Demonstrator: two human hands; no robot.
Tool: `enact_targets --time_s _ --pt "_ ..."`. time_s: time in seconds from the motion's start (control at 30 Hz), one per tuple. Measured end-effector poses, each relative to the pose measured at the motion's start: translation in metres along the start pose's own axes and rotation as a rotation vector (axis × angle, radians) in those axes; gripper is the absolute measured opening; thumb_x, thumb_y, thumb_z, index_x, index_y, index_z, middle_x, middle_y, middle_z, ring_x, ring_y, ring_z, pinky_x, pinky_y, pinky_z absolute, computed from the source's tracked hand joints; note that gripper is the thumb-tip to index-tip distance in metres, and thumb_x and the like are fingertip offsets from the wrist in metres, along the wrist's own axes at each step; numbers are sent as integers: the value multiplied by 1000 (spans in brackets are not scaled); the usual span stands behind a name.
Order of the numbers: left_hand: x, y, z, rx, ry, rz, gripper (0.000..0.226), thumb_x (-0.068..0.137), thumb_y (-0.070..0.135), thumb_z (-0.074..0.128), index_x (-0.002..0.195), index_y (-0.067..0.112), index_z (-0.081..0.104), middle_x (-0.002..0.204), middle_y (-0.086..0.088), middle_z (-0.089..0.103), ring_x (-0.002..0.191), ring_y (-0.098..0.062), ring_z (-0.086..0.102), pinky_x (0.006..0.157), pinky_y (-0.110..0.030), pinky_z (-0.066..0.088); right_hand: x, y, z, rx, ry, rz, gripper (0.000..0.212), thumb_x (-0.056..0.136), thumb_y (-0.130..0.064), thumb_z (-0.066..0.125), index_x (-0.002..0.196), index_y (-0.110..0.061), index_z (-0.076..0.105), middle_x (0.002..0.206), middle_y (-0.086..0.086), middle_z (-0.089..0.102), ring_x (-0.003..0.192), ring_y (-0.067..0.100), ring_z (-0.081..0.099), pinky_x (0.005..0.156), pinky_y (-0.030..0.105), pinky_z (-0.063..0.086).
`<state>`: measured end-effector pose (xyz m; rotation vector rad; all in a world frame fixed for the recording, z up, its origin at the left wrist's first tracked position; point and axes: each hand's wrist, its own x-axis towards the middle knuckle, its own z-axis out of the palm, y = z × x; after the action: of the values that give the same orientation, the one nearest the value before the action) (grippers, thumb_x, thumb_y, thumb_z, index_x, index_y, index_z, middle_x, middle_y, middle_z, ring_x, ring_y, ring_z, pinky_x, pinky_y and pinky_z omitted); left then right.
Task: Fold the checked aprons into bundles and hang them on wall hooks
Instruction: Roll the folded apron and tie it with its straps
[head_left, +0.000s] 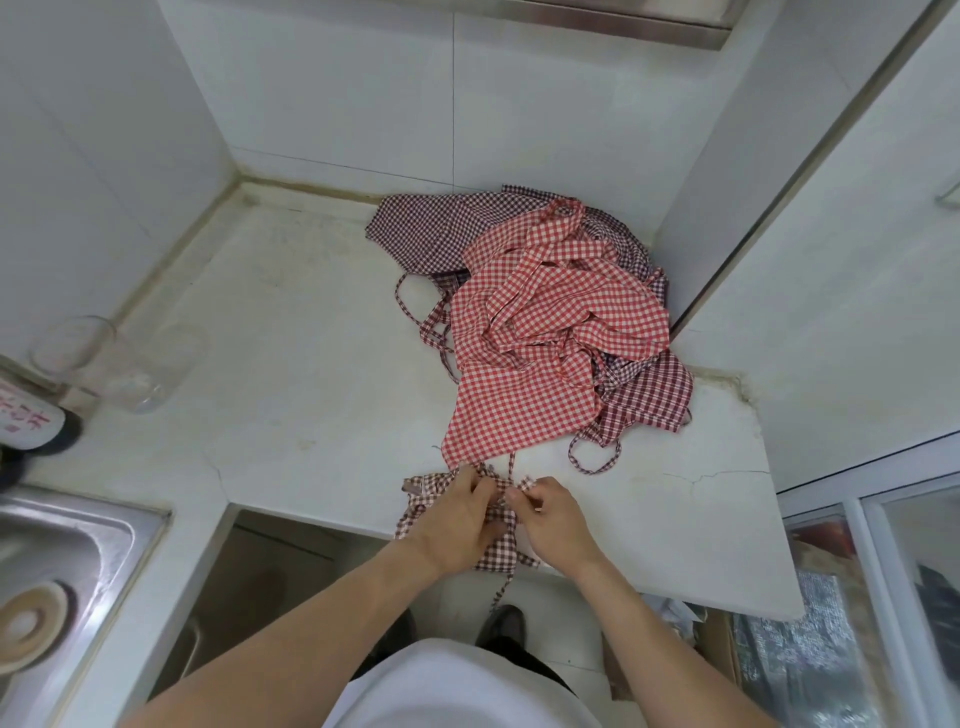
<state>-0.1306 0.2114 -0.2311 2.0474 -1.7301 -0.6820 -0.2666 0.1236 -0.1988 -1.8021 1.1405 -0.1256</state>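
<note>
A small dark-red checked apron bundle (500, 546) lies at the front edge of the white counter (311, 364). My left hand (457, 519) grips the bundle from the left. My right hand (553, 519) pinches one of its straps close to the left fingers. A strap end hangs down over the counter edge. Behind the hands a heap of aprons lies in the counter's far right corner: a bright red checked apron (540, 332) on top, dark maroon checked aprons (431, 223) beneath and beside it. No wall hooks are in view.
Two clear glass jars (150, 369) stand at the counter's left, beside a dark bottle with a white label (31, 421). A steel sink (67, 561) is at the lower left. White tiled walls enclose the corner; a glass-fronted cabinet (883, 571) is to the right.
</note>
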Motion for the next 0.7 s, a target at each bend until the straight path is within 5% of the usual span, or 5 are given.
enact_targets --time_s 0.23,0.37,0.6,0.7 --pt "1 -2 13 -32 51 44 26 90 24 68 105 6 58 120 -10 48 97 -22 53 91 -34 47 -17 8 4 -36 86 -24 46 100 -23 56 56 -25 42 54 -9 44 50 4 46 52 19 34" --pt "2 0 8 -83 96 46 21 88 19 71 93 3 59 105 -9 50 87 -19 50 79 -31 46 -17 2 9 -135 149 -83 47 100 -21 55 57 -31 39 53 -12 45 49 3 44 51 14 35" --pt "1 -4 -8 -139 -23 87 21 82 13 73 99 7 61 105 3 45 87 -8 45 75 -5 36 -8 11 14 -4 185 -13 50 97 -21 62 52 -22 41 48 -8 42 43 6 40 48 16 36" --pt "2 1 -7 -114 41 54 16 79 8 71 92 6 62 100 -2 51 83 -10 47 72 -18 43 -5 11 19 89 206 41 52 93 -20 67 47 -21 41 44 -7 40 43 5 42 47 16 35"
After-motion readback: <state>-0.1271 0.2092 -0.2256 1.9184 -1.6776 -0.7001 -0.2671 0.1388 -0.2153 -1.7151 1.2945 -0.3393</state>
